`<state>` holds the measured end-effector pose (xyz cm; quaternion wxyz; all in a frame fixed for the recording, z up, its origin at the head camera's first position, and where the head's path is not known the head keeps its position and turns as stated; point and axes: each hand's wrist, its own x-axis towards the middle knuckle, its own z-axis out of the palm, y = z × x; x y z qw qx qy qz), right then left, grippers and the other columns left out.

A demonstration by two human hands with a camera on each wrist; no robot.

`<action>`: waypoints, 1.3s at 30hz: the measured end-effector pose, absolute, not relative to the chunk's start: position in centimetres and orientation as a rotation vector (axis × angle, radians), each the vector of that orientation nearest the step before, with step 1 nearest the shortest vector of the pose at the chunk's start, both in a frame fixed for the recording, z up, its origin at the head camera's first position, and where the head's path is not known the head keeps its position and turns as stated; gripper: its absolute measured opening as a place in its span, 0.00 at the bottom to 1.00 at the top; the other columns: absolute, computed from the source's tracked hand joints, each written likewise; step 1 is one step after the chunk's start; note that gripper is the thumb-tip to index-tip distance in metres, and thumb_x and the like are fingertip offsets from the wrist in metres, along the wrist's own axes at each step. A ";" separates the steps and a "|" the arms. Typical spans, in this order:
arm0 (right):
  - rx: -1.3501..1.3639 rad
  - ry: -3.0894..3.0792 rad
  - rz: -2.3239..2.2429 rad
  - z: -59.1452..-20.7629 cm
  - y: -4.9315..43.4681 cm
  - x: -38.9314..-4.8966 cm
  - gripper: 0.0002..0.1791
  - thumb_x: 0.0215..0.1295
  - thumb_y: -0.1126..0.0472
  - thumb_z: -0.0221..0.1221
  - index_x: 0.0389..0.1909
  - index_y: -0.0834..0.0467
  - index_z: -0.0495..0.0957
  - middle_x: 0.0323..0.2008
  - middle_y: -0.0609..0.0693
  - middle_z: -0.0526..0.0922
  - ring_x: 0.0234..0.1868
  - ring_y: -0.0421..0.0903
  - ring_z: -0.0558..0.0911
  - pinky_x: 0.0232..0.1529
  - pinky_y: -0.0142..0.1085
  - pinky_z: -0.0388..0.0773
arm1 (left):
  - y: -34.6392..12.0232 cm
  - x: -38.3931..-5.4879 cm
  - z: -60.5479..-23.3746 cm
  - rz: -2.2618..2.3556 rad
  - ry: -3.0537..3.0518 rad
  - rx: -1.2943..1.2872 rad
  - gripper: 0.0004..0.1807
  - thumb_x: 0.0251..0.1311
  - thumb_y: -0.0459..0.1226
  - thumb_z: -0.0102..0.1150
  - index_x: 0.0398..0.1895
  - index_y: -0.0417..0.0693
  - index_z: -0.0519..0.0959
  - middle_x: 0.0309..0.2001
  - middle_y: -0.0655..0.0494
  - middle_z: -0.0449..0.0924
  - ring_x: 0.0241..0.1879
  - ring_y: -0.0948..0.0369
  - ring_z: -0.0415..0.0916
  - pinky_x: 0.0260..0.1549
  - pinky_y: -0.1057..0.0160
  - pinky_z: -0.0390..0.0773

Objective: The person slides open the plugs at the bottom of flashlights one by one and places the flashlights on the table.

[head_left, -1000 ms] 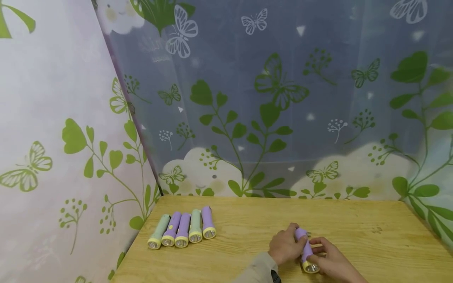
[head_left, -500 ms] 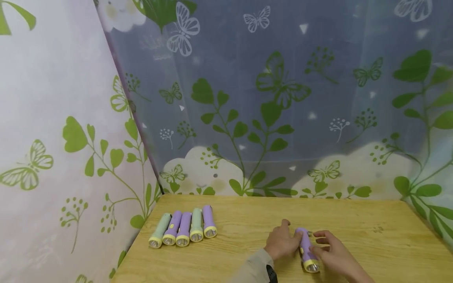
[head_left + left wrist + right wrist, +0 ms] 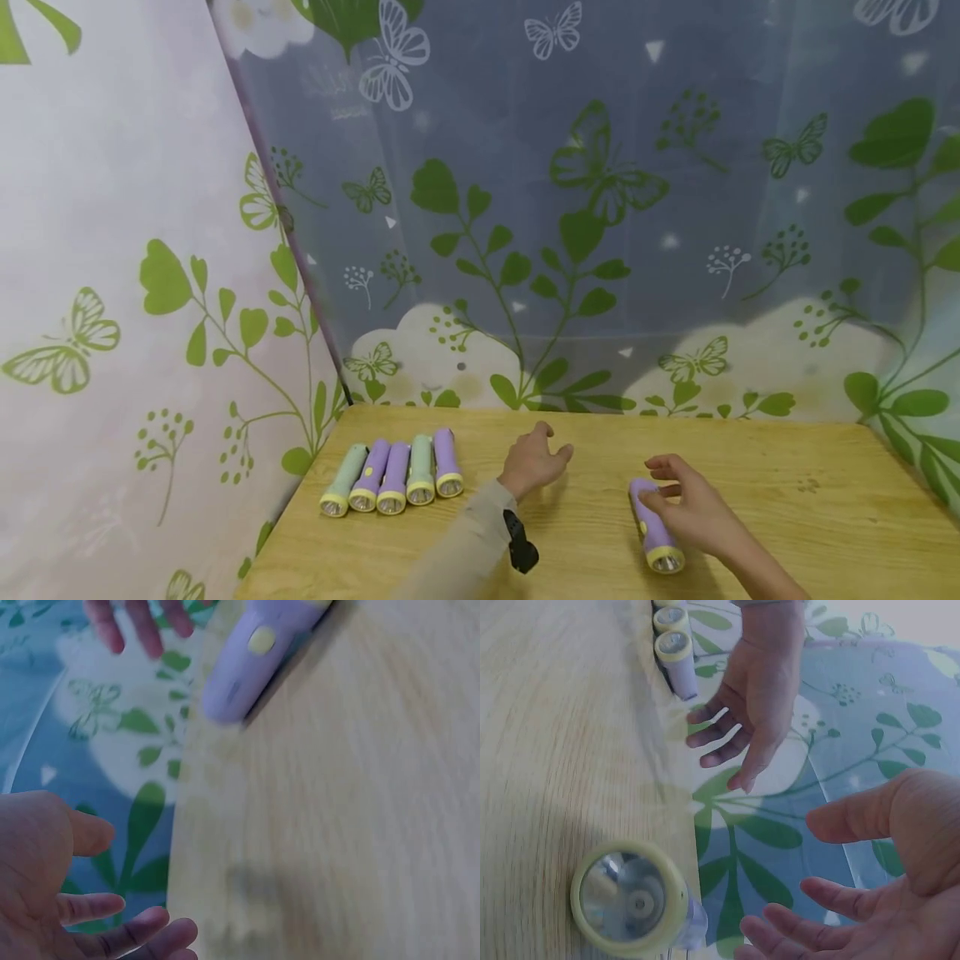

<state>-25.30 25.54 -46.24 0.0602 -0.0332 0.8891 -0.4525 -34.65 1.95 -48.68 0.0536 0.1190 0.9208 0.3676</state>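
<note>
A yellow-brown table with a wood-grain top [image 3: 581, 533] stretches before me, bearing six tubular flashlights. Five lie side by side at my left, lens ends toward me. From left: a pale green flashlight with a yellow lens rim [image 3: 346, 479], a purple yellow-rimmed flashlight with a yellow button [image 3: 372, 478], a plain-sided purple flashlight rimmed in yellow [image 3: 394, 479], a second pale green flashlight, yellow-rimmed [image 3: 422, 468], and an end-of-row purple flashlight with a yellow rim [image 3: 447, 461], set slightly farther from me. Well apart at my right, a lone purple flashlight with yellow rim and button [image 3: 658, 535] lies lengthwise, its silvery reflector also facing me.
</note>
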 end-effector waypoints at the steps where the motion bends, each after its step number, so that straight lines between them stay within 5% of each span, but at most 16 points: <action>1: -0.119 2.691 -1.370 -46.1 25.3 -25.3 0.29 0.71 0.57 0.61 0.67 0.65 0.66 0.65 0.73 0.71 0.57 0.62 0.80 0.46 0.47 0.84 | 1.5 -34.9 -48.5 1.111 2.808 0.353 0.27 0.71 0.50 0.56 0.64 0.41 0.71 0.35 0.46 0.84 0.27 0.52 0.79 0.29 0.53 0.79; 11: -0.288 2.699 -1.402 -45.5 23.3 -25.1 0.28 0.69 0.59 0.63 0.64 0.66 0.67 0.64 0.70 0.73 0.54 0.59 0.81 0.45 0.45 0.85 | -3.4 -36.9 -46.9 1.036 2.897 0.242 0.25 0.71 0.47 0.57 0.63 0.41 0.72 0.44 0.41 0.85 0.35 0.46 0.83 0.32 0.50 0.80; 27: -0.393 2.655 -1.420 -45.9 18.9 -25.7 0.26 0.66 0.61 0.65 0.61 0.65 0.70 0.60 0.67 0.77 0.51 0.56 0.82 0.43 0.46 0.84 | -8.6 -37.8 -46.3 0.887 3.009 0.108 0.22 0.70 0.43 0.57 0.60 0.38 0.74 0.24 0.48 0.79 0.16 0.59 0.66 0.17 0.62 0.62; 35: -0.492 2.628 -1.394 -46.0 15.6 -27.1 0.23 0.67 0.61 0.64 0.59 0.63 0.72 0.58 0.66 0.78 0.50 0.57 0.82 0.46 0.48 0.83 | -11.5 -37.9 -47.2 0.923 3.015 0.092 0.24 0.69 0.43 0.56 0.61 0.37 0.74 0.27 0.48 0.80 0.16 0.61 0.63 0.17 0.62 0.61; 39: -0.533 2.603 -1.381 -46.2 14.0 -27.8 0.22 0.67 0.61 0.63 0.59 0.64 0.71 0.57 0.67 0.78 0.49 0.57 0.82 0.45 0.48 0.82 | -12.7 -37.6 -47.5 0.932 2.994 0.056 0.24 0.69 0.44 0.55 0.61 0.38 0.73 0.29 0.49 0.80 0.20 0.58 0.71 0.20 0.61 0.67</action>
